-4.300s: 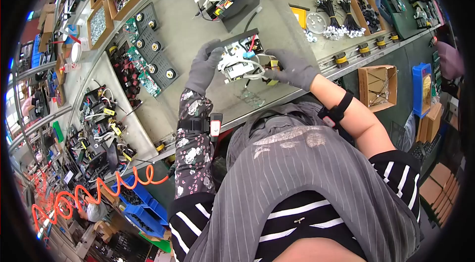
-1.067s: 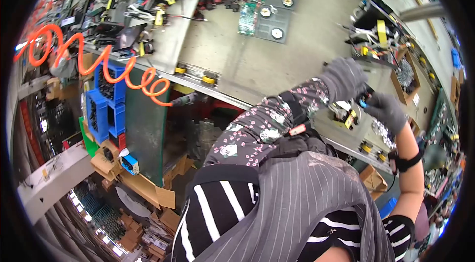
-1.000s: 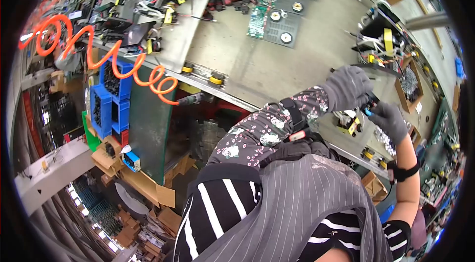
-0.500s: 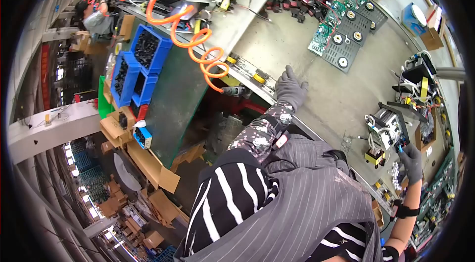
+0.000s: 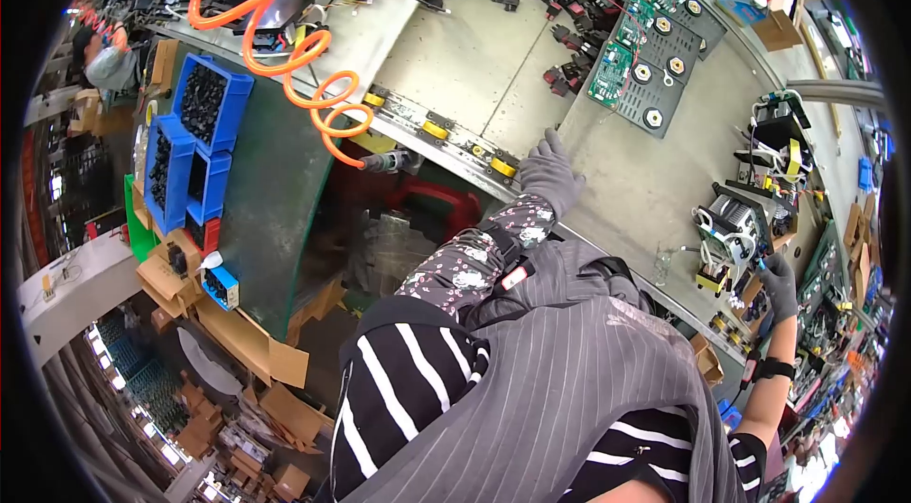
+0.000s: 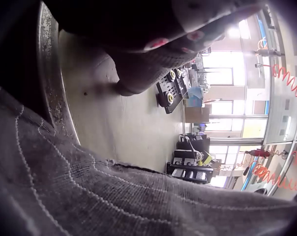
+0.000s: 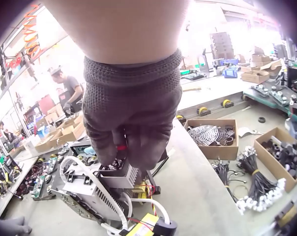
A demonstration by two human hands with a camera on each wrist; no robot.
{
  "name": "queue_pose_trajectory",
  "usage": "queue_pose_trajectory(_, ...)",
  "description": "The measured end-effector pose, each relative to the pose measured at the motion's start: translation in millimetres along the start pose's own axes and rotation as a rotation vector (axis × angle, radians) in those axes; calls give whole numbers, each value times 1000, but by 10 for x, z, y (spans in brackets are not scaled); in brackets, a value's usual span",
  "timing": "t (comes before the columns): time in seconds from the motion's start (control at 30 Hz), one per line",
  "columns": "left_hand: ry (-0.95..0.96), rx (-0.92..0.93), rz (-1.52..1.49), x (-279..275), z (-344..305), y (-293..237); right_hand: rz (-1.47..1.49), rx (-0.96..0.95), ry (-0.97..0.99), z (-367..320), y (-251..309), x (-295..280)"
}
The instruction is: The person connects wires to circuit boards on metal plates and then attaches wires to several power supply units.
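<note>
Gloved in grey, my left hand is over the bench near its front edge, fingers extended and holding nothing. My right hand, also gloved, is at the right side of an electronic assembly with a metal heat sink and white cables. A small blue piece shows at its fingertips. In the right wrist view the right hand points down with bent fingers gripping the top of the assembly; the exact grip point is hidden. A yellow-labelled part hangs on its cables.
Green circuit boards with black perforated plates lie on the bench, beside a pile of red-black parts. Another assembly stands behind. An orange coiled hose crosses the left side. Cardboard boxes hold parts.
My left hand has left the spot beside my right hand and moved left to the bench's front edge, its fingers now extended. The right hand stays at the assembly. The head view has shifted.
</note>
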State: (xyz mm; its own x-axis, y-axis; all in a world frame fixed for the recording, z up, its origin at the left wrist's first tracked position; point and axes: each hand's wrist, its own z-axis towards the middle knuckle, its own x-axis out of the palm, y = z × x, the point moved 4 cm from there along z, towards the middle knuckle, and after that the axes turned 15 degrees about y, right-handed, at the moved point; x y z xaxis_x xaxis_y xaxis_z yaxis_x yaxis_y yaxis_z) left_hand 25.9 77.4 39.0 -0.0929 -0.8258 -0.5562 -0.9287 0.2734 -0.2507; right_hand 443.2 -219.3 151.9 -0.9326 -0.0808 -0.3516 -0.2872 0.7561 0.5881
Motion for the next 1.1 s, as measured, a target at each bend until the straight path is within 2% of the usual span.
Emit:
queue_pose_trajectory(0.2,128,13,10,-5,14,-99,-71,65,-46,-83,-38,-120)
queue_pose_trajectory(0.3,82,101,-40,53,80,-107,-65,89,-88,-104,-137,-159)
queue_pose_trajectory(0.4,142,159,-57,46,139,-123,-46,69,-97,-128,-219,-203)
queue_pose_trajectory(0.6,166,182,-75,122,271,-77,-81,111,-140,-167,-155,-155)
queue_pose_trajectory(0.67,169,161,-105,154,288,-25,-118,152,-231,-173,-25,-30)
queue_pose_trajectory(0.7,185,148,-120,195,335,-1,-384,135,-229,-165,60,-5)
queue_pose_trajectory(0.77,149,154,-209,109,313,12,-397,151,-254,-213,191,109)
queue_pose_trajectory(0.83,102,215,-255,12,231,3,-274,38,-320,-246,289,255)
queue_pose_trajectory(0.87,90,250,-220,36,288,21,-269,90,-298,-226,124,231)
queue_pose_trajectory(0.9,52,261,-185,79,355,65,-208,133,-306,-272,236,286)
queue_pose_trajectory(1.0,30,192,-160,-49,295,125,-213,-73,-378,-221,225,450)
queue_pose_trajectory(1.1,-35,235,-216,47,576,454,-164,-142,-394,-158,349,586)
